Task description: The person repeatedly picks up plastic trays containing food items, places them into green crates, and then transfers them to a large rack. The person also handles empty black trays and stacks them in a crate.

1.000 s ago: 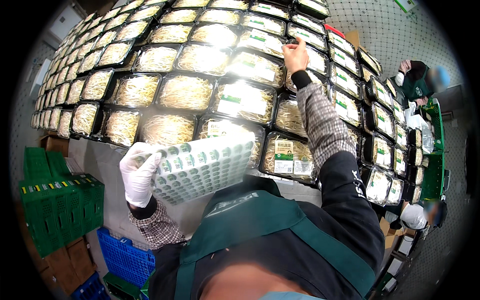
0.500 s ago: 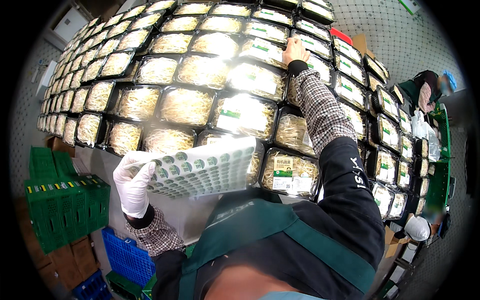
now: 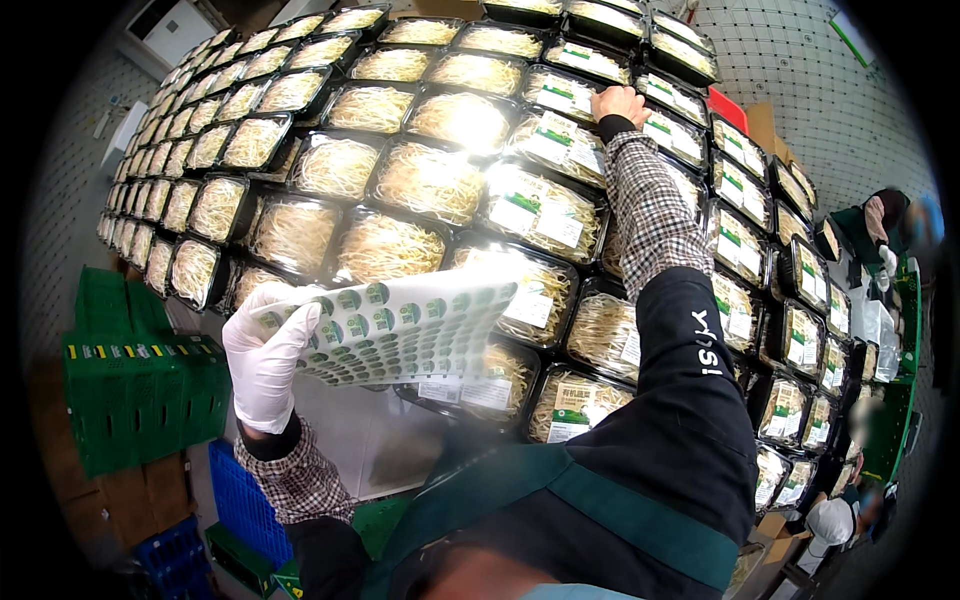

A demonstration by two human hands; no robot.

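My left hand (image 3: 268, 362), in a white glove, pinches the edge of a translucent sheet of round green stickers (image 3: 405, 325). The sheet slants over the near rows of black trays and hides parts of them. Bare and with its fingers curled down, my right hand (image 3: 620, 104) reaches over the rows to the far right. It rests at the edge of a labelled bean sprout tray (image 3: 560, 94); its fingertips are hidden. Under the right forearm lie more trays, among them a bean sprout pack (image 3: 604, 328) with a white label.
Bean sprout trays (image 3: 425, 180) fill the table, some stacked. Those on the right carry green and white labels. Green crates (image 3: 145, 395) and a blue pallet (image 3: 245, 500) stand at the left. Other people (image 3: 880, 225) are at the right edge beside a green rack (image 3: 905, 380).
My right hand has moved about one tray farther away along the row. The view has shifted, so the trays appear lower and more to the right. My left hand still holds the sticker sheet.
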